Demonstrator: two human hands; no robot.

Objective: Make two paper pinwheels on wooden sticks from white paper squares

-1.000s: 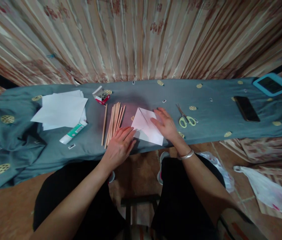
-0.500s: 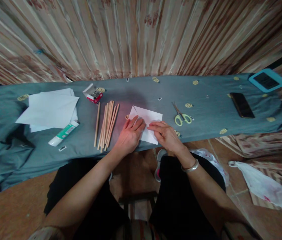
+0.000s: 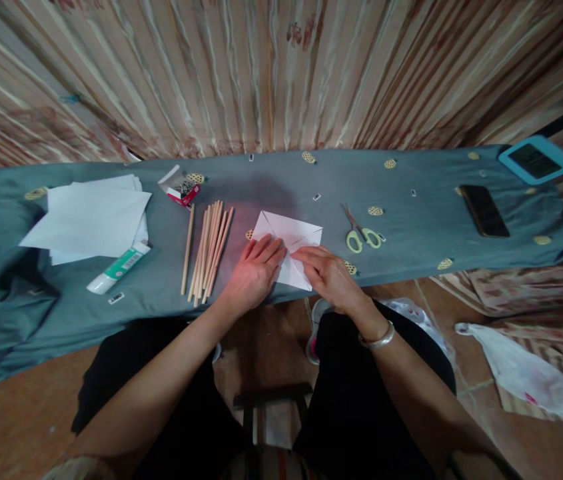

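Note:
A folded white paper sheet (image 3: pixel 291 237) lies on the grey-blue cloth-covered table (image 3: pixel 271 180) near its front edge. My left hand (image 3: pixel 255 272) rests flat on the paper's left part, fingers spread. My right hand (image 3: pixel 328 273), with a silver bangle on the wrist, presses fingertips on the paper's lower right part. Both hands meet near the paper's middle crease. A bundle of several wooden sticks (image 3: pixel 208 250) lies just left of my left hand.
A stack of white sheets (image 3: pixel 88 217) and a glue tube (image 3: pixel 118 267) lie at the left. A small red box of clips (image 3: pixel 183 191) sits behind the sticks. Green-handled scissors (image 3: pixel 358 233), a black phone (image 3: pixel 484 210) and a blue-framed tablet (image 3: pixel 536 159) lie to the right. Plastic bags (image 3: pixel 526 377) are on the floor.
My left hand moved from the table edge onto the paper. My right hand slid from the paper's upper right down to its lower part, toward the left hand.

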